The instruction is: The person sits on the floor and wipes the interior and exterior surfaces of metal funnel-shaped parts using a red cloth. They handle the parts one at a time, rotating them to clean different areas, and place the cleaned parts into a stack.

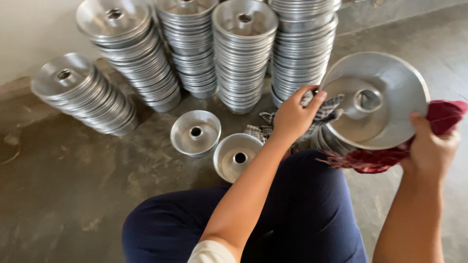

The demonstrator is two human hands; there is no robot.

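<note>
Hands grip one aluminium ring mould [375, 100], tilted with its open face and centre tube toward the camera: right hand [431, 146] holds its rim through a red cloth [446, 117], left hand [292, 117] presses a checked cloth [324, 114] inside. Five mould stacks [243, 58] and two loose moulds [195, 132] stand on the floor [63, 185].

We are noting two loose pans [195, 132] sitting on the floor [73, 195] before the stacks [243, 58], left of the held pan [375, 100].
</note>
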